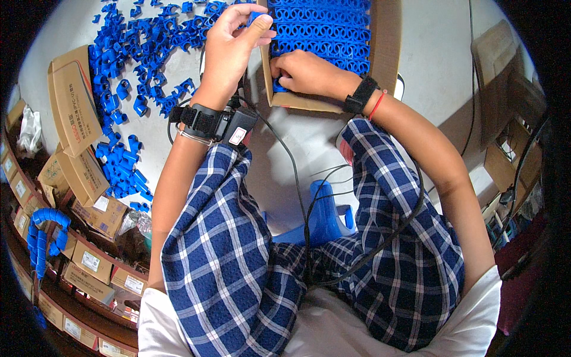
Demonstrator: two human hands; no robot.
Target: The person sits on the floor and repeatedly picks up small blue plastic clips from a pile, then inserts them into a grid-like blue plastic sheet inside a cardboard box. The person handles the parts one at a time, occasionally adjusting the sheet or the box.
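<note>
My left hand is raised just left of the cardboard box, its fingers closed on a small blue plastic pipe clip. Inside the box, blue pipe clips stand packed in neat rows. My right hand reaches over the box's near left corner, with fingers curled down among the clips there. Whatever its fingertips grip is mostly hidden by the hand. A spread of loose blue clips lies on the pale floor to the left of my left hand.
An opened carton lies at the left beside heaped blue fittings. Shelves of small boxes line the lower left, with a string of blue rings hanging there. A blue plastic stool shows between my legs. Black cables run across my lap.
</note>
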